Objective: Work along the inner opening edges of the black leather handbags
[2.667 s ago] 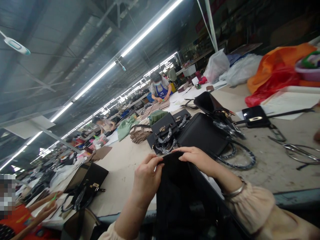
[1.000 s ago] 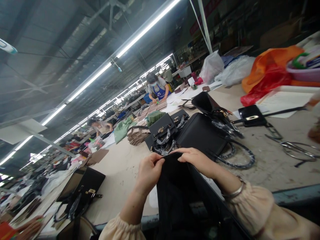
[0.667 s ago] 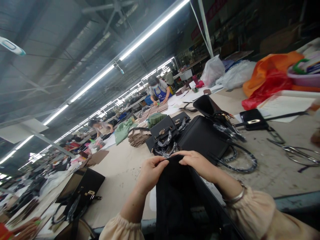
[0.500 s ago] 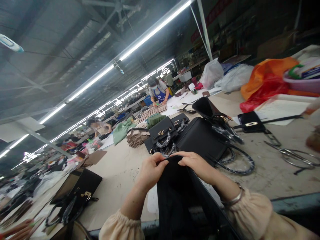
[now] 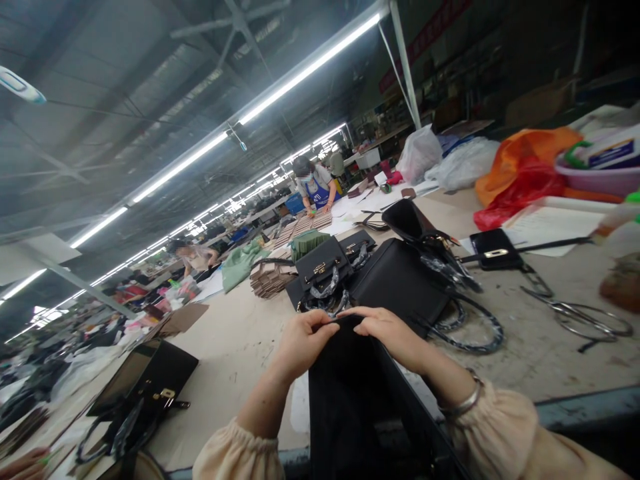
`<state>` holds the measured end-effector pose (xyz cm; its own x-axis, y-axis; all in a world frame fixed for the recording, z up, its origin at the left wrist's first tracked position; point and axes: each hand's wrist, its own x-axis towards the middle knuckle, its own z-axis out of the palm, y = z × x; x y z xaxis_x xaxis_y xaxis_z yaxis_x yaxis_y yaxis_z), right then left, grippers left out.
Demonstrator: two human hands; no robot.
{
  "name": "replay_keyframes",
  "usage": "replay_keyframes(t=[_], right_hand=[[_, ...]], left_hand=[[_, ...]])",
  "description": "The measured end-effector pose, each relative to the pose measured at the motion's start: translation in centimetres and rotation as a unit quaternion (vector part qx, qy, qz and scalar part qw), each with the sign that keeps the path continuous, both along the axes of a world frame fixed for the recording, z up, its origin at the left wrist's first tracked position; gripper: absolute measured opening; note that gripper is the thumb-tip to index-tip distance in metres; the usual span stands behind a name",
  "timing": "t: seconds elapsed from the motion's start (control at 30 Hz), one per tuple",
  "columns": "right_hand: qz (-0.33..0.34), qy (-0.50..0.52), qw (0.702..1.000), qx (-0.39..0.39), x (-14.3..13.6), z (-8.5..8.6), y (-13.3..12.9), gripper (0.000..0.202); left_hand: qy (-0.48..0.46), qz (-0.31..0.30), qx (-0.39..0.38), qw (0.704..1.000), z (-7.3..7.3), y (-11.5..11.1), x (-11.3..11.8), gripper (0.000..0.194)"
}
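Your left hand [image 5: 305, 341] is pinching the top edge of an open black bag [image 5: 340, 400] between thumb and fingers, and your right hand [image 5: 393, 335] is grasping the same edge just beside it. The bag is sitting directly in front of you at the near edge of the worktable [image 5: 225, 353], its dark inside facing you and its lower part running out of view. A silver bracelet [image 5: 470, 400] is circling your right wrist. Just beyond your hands, a small handbag with gold fittings [image 5: 320, 262] is lying beside a larger black bag [image 5: 400, 283]. To the right, scissors [image 5: 565, 308] are resting on the table. To the left, another black handbag [image 5: 155, 377] is lying tilted. Farther off, a person in a blue apron [image 5: 317, 193] is bending over brown pieces [image 5: 299, 228].
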<state>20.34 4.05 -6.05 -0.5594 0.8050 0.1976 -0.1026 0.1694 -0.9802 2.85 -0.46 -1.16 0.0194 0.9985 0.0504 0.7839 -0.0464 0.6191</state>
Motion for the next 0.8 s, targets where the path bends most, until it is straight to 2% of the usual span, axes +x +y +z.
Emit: replay_keyframes(t=[0.13,0.2,0.33,0.4,0.5,0.63,0.8], right_hand=[[-0.018,-0.004,1.000,-0.004,0.1,0.2,0.1,0.042],[-0.023,-0.008,1.000,-0.004,0.2,0.2,0.0,0.041],[-0.033,-0.003,0.999,-0.003,-0.3,0.0,-0.2,0.041],[-0.043,0.000,0.999,0.000,-0.6,-0.2,-0.3,0.042],[-0.045,-0.003,0.999,-0.001,-0.8,-0.3,-0.2,0.041],[-0.037,-0.002,0.999,-0.002,-0.4,-0.2,0.0,0.041],[-0.027,-0.003,1.000,-0.005,-0.1,-0.2,0.2,0.040]], left_hand=[[0.011,0.011,0.033,0.999,-0.1,0.4,0.5,0.021],[-0.012,0.034,0.037,0.999,-0.4,0.3,0.4,0.020],[-0.139,0.060,-0.048,0.987,-0.8,-0.6,-0.2,0.016],[-0.211,0.053,-0.082,0.973,-0.7,-1.2,-0.6,0.023],[-0.278,0.062,-0.089,0.955,-0.8,-2.0,-1.0,0.033],[-0.287,0.073,-0.086,0.951,-1.3,-2.4,-1.1,0.029],[-0.254,0.079,-0.051,0.963,-1.5,-2.5,-0.7,0.025]])
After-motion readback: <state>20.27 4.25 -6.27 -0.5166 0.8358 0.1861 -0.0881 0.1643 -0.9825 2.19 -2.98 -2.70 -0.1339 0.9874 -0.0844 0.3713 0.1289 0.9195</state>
